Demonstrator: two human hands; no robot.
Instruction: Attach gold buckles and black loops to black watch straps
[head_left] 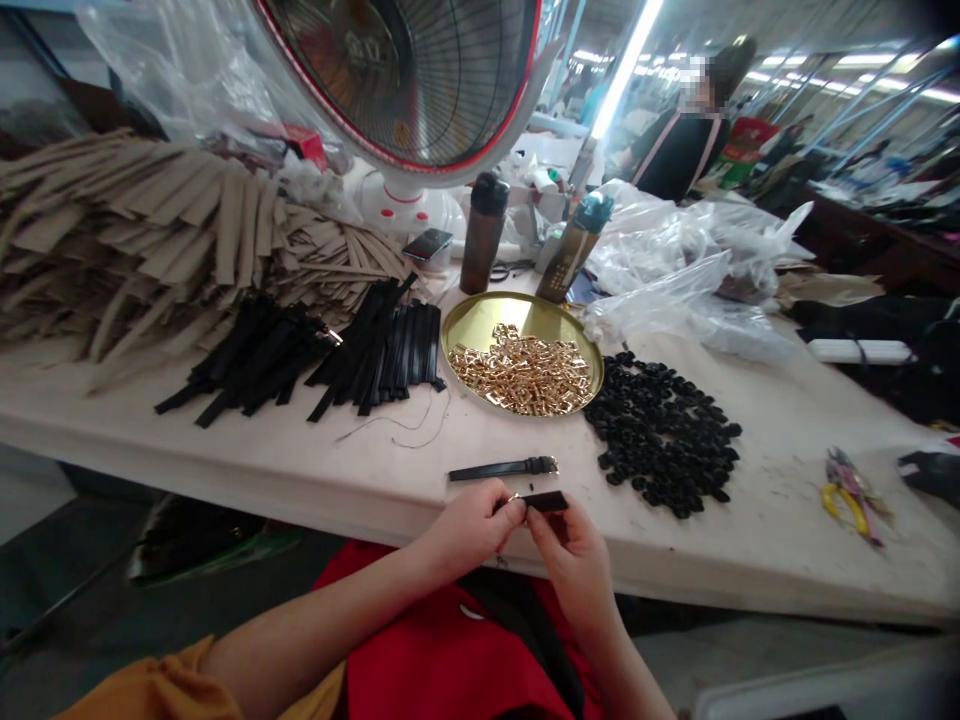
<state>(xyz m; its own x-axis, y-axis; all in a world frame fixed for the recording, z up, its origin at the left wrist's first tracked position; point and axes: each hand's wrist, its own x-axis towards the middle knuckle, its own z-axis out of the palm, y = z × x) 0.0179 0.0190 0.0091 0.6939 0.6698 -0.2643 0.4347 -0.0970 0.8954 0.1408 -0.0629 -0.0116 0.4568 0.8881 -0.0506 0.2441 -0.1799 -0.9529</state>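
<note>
Near the table's front edge, my left hand (480, 522) and my right hand (579, 555) meet on a short black strap (547, 502). Thumb and fingers of my left hand pinch its left end, where a bit of gold metal (514, 497), likely a buckle, shows. My right hand grips the strap from the other side, its thumb against the lower edge. Just beyond my hands lies another black strap (495, 470) with a buckle on its right end. A gold round tray (525, 312) holds a heap of small gold buckles (532, 375).
Black straps (390, 345) lie in bundles left of the tray, before a pile of brown strips (150, 220). Small black loops (664, 435) are heaped to the right, with pliers (847, 500) farther right. A fan (405, 80), bottles (484, 235) and plastic bags (675, 260) stand behind.
</note>
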